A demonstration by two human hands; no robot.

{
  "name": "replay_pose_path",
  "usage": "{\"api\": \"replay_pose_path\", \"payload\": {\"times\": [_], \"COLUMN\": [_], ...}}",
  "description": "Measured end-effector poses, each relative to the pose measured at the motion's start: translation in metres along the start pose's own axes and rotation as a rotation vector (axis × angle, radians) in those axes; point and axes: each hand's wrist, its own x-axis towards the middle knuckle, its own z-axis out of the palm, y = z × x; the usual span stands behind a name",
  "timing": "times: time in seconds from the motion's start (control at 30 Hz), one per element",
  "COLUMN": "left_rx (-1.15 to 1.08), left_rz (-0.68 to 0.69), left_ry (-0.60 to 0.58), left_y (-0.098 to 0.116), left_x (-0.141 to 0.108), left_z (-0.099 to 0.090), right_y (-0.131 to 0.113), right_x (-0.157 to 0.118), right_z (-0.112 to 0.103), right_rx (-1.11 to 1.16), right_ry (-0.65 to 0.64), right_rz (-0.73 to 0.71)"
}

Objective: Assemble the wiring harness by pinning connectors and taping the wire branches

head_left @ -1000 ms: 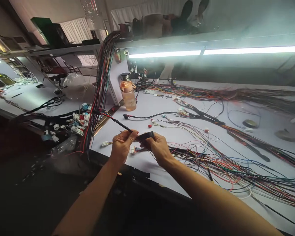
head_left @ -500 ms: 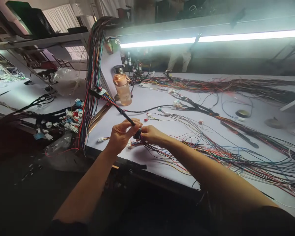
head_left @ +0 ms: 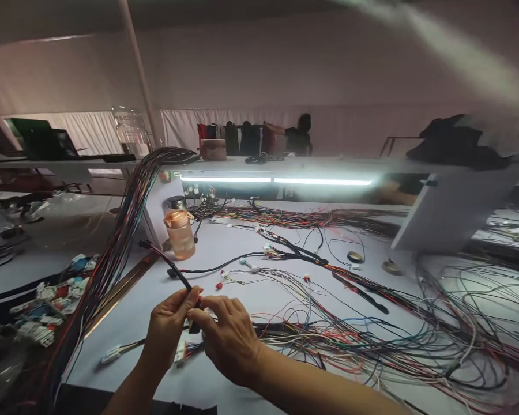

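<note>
A black-taped branch of a wire harness slants up and left from my hands, with a dark connector at its far end. My left hand pinches this branch between thumb and fingers. Right beside it, my right hand is closed at the same spot, its fingers curled over the harness. Below its fingertips shows a dark piece, apparently a roll of black tape, mostly hidden. A white connector on short wires lies under the hands, and another white connector lies to the left.
Loose wires spread right across the white table. A bottle stands behind my hands. At left hangs a thick wire bundle. Tape rolls lie at right, near a white divider. Behind the shelf stands a person.
My view has tilted up and shifted, so the table sits lower. My right hand has turned over the harness, its back now showing. My left hand keeps its pinch on the harness.
</note>
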Motion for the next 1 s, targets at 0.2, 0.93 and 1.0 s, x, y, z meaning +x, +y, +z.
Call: {"api": "replay_pose_path", "payload": {"times": [0.2,0.93,1.0], "left_rx": [-0.056,-0.059,-0.015], "left_rz": [-0.119,-0.275,-0.166], "left_ry": [0.059,0.100,0.100], "left_y": [0.003,-0.011,-0.013], "left_x": [-0.007,-0.029,-0.030], "left_z": [-0.002,0.000,-0.001], "right_y": [-0.002,-0.007,-0.009], "right_x": [0.011,-0.005,-0.007], "right_z": [0.025,0.024,0.018], "right_rx": [-0.103,0.481,0.638], "right_ry": [0.169,0.267,0.250], "right_rz": [0.027,0.480,0.607]}}
